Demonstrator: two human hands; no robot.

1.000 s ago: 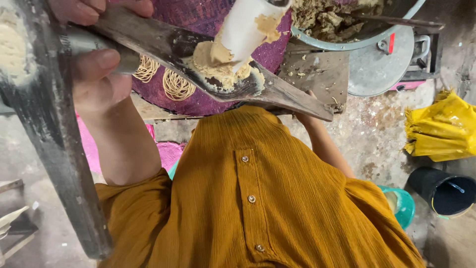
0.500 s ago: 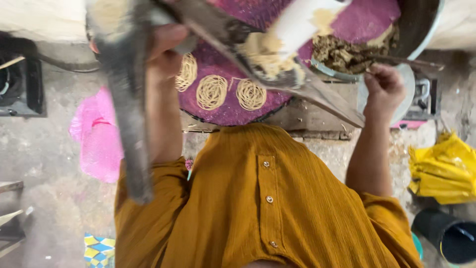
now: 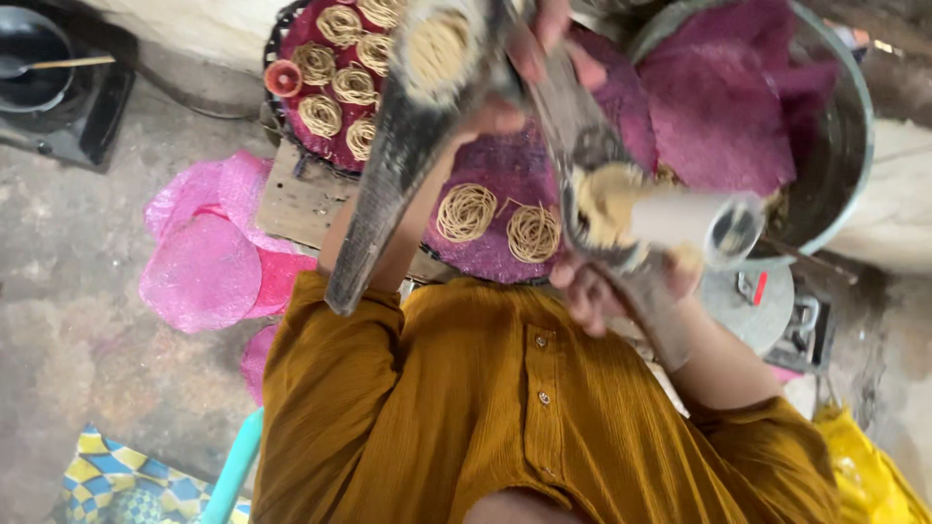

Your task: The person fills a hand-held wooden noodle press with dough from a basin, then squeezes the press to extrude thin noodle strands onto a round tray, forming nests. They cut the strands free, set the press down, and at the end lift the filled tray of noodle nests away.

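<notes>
I hold a hinged noodle press over my lap. My left hand (image 3: pixel 539 58) grips it near the hinge, beside the dark upper arm (image 3: pixel 388 175), whose perforated end (image 3: pixel 437 44) is packed with dough. My right hand (image 3: pixel 592 291) holds the lower arm from beneath, under the dough-filled cup (image 3: pixel 602 204) and the white plunger (image 3: pixel 689 218). Behind the press lies a round purple mat (image 3: pixel 490 170) with noodle coils (image 3: pixel 468 212) on it. A second mat (image 3: pixel 301 107) with several coils sits further back.
A metal basin (image 3: pixel 845 165) with purple mats inside stands at the right, above a metal lid (image 3: pixel 767 311). Pink mats (image 3: pixel 204 267) lie on the concrete floor at the left. A black stove with a pan (image 3: pixel 49 73) is top left. A yellow bag (image 3: pixel 869 475) is bottom right.
My right hand has come away from the basin and now holds the press's lower arm. The press has swung around and the view has shifted left.
</notes>
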